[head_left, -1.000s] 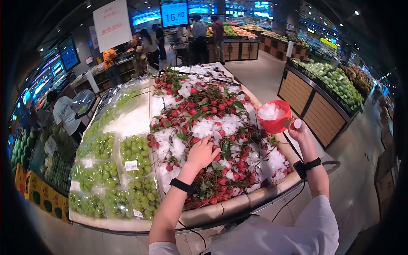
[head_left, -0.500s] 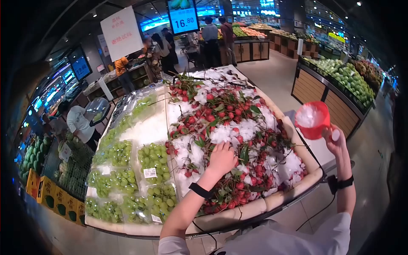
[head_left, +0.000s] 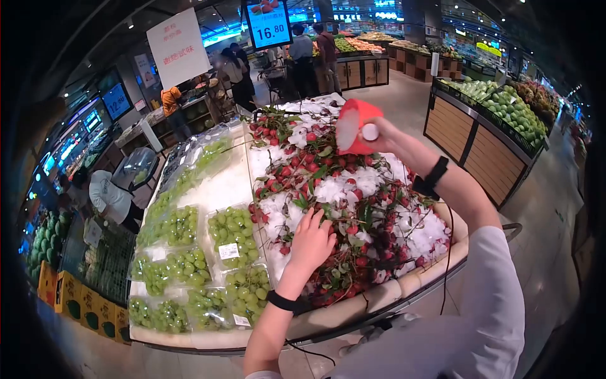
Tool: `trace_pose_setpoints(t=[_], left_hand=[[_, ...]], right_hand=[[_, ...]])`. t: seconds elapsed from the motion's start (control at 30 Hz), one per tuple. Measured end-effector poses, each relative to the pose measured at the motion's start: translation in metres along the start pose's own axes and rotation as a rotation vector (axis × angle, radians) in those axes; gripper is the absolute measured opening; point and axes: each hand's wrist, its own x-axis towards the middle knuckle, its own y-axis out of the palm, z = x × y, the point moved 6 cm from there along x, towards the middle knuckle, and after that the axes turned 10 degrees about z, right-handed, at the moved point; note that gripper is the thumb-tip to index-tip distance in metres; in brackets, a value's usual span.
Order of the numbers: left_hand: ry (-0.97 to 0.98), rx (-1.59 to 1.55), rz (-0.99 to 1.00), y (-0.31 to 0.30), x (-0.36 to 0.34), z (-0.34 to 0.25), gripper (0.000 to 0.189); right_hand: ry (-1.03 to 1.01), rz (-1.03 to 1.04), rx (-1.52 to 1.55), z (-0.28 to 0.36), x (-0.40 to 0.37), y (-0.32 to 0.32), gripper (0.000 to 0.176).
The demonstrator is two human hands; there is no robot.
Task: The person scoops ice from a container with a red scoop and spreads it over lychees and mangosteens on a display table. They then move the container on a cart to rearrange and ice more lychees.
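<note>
My right hand (head_left: pixel 386 134) is closed around the handle of a red scoop (head_left: pixel 361 115), held over the far part of the lychee pile. The scoop is tipped on its side, its mouth facing left, with white ice (head_left: pixel 346 131) visible inside. Red lychees (head_left: pixel 308 165) with leafy stems lie heaped in the display bin, crushed ice (head_left: pixel 333 191) scattered among them. Down on the near left side of the pile rests my left hand (head_left: pixel 312 239), fingers outstretched and holding nothing that shows. What its fingertips touch is partly hidden.
Clear packs of green grapes (head_left: pixel 232 235) fill the left half of the stand, bordered by a pale padded rim (head_left: pixel 372 302). A price screen (head_left: pixel 268 24) and a paper sign (head_left: pixel 178 49) hang above. To the right stands a produce counter (head_left: pixel 470 129); people are in the background.
My right hand has swung the scoop leftward from beside the stand to over the lychees and tipped it. My left hand has shifted slightly left and nearer to me.
</note>
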Motion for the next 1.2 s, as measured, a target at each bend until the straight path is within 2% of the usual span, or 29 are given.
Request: trace_pose_setpoints(t=[0.1,0.17,0.2,0.27,0.3,0.37,0.47,0.5,0.57,0.63,0.7,0.77,0.87,0.97,1.0,1.03,1.1,1.2], left_hand=[[-0.018,-0.023,-0.041,-0.012,-0.02,0.009,0.028],[-0.046,-0.022,-0.038,-0.012,-0.029,0.019,0.028],[-0.066,-0.023,-0.033,-0.01,-0.034,0.022,0.027],[-0.079,-0.031,-0.034,-0.008,-0.04,0.025,0.027],[-0.078,-0.032,-0.038,-0.008,-0.042,0.026,0.026],[-0.075,-0.033,-0.041,-0.009,-0.044,0.026,0.026],[-0.08,-0.072,-0.037,-0.017,-0.046,0.023,0.026],[-0.057,-0.06,-0.092,-0.024,-0.047,0.02,0.024],[-0.036,-0.052,-0.146,-0.034,-0.05,0.017,0.023],[-0.07,-0.17,-0.125,-0.04,-0.051,0.022,0.015],[-0.087,-0.172,-0.131,-0.042,-0.05,0.026,0.013],[-0.1,-0.171,-0.134,-0.043,-0.047,0.027,0.014],[-0.111,-0.164,-0.16,-0.041,-0.042,0.027,0.018],[-0.085,-0.128,-0.172,-0.037,-0.033,0.024,0.024],[-0.133,-0.1,-0.101,-0.035,-0.03,0.022,0.028],[-0.184,-0.071,-0.032,-0.032,-0.029,0.021,0.032],[-0.174,-0.054,-0.055,-0.026,-0.028,0.022,0.035],[-0.167,-0.046,-0.051,-0.018,-0.03,0.025,0.033]], right_hand=[[0.098,0.062,-0.036,-0.026,0.049,-0.004,0.034],[0.084,-0.067,-0.266,-0.028,0.05,0.009,0.036],[0.14,0.011,-0.279,-0.025,0.057,0.01,0.026],[0.186,0.053,-0.546,-0.018,0.063,0.016,0.025],[0.186,0.055,-0.547,-0.018,0.066,0.016,0.025],[0.178,0.046,-0.763,-0.017,0.072,0.015,0.025],[0.212,-0.027,-0.719,-0.016,0.077,0.002,0.027],[0.216,-0.032,-0.721,-0.013,0.078,-0.004,0.027],[0.115,-0.016,-0.427,-0.006,0.077,-0.017,0.025],[0.12,-0.05,-0.381,0.005,0.052,-0.015,0.024],[0.144,-0.08,-0.29,0.014,0.037,-0.02,0.03],[0.152,-0.091,-0.31,0.019,0.033,-0.033,0.027],[0.176,-0.146,-0.386,0.024,0.041,-0.069,0.023],[0.181,-0.166,-0.4,0.025,0.038,-0.07,0.022],[0.174,-0.164,-0.398,0.028,0.037,-0.067,0.022],[0.142,-0.178,-0.303,0.029,0.037,-0.063,0.024],[0.042,-0.178,-0.119,0.031,0.05,-0.056,0.033],[0.051,-0.103,-0.019,0.032,0.067,-0.053,0.036]])
